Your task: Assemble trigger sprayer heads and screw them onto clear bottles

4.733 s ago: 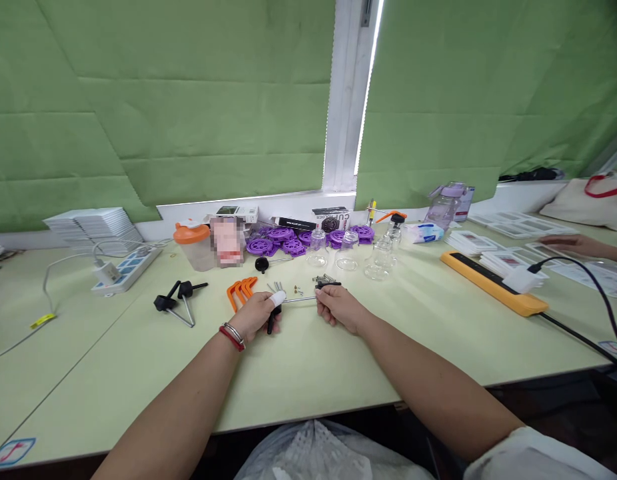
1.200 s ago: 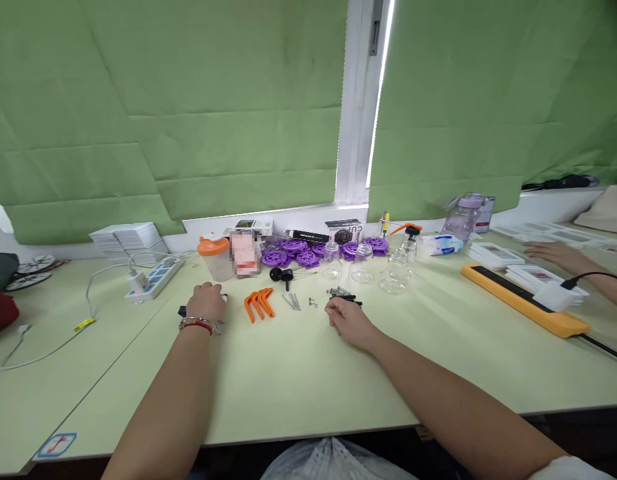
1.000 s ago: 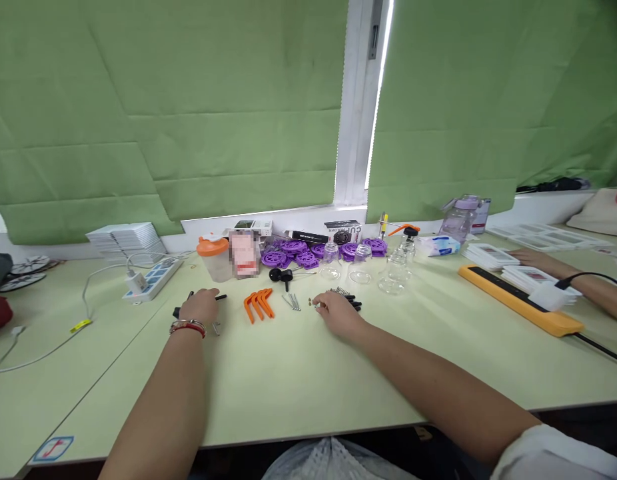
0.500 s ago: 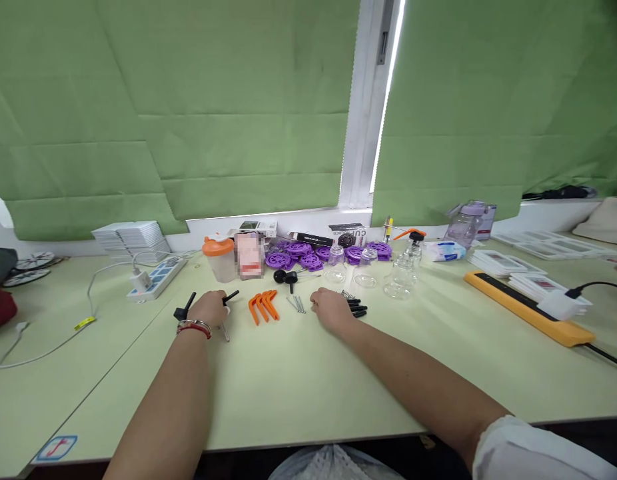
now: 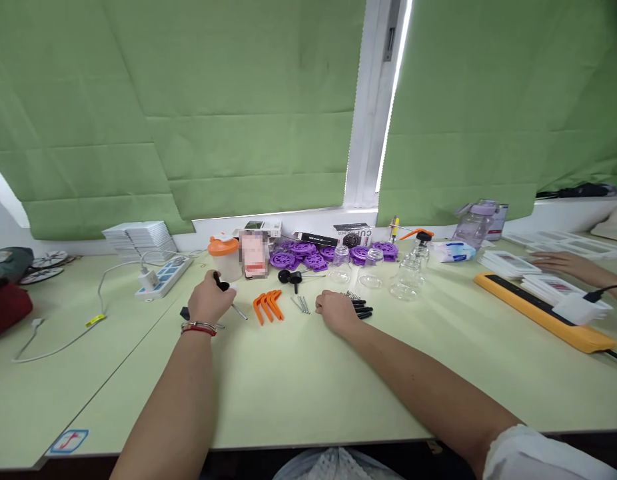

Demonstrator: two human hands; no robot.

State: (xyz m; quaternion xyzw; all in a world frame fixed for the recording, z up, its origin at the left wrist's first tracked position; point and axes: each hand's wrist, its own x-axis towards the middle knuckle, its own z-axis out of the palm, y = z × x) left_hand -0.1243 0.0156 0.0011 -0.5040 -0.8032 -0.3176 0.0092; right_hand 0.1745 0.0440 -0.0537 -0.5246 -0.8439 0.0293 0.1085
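Note:
My left hand [image 5: 211, 301] is closed on a black-headed metal rod [image 5: 240, 311]; its black top shows above the fingers. Another black piece [image 5: 184, 313] lies partly hidden beneath that hand. My right hand [image 5: 338, 312] rests on the table with curled fingers, and what they hold, if anything, is hidden. Beside it are black tubes [image 5: 363, 309] and small springs [image 5: 352, 295]. Between my hands lie several orange bent levers [image 5: 268, 307] and thin metal pins [image 5: 302, 305]. Farther back are round black-headed parts [image 5: 290, 278].
Purple wheel-shaped parts [image 5: 302, 253] and clear plastic pieces [image 5: 404, 281] line the back. An orange-lidded cup [image 5: 224, 259] stands behind my left hand. Power strips lie left [image 5: 164, 278] and right [image 5: 543, 313]. Another person's hand [image 5: 563, 265] touches white frames at the right.
My left hand has lifted the black-headed rod and turned it, so the rod now points right. My right hand stays nearly still. Another person's hand has come in from the right.

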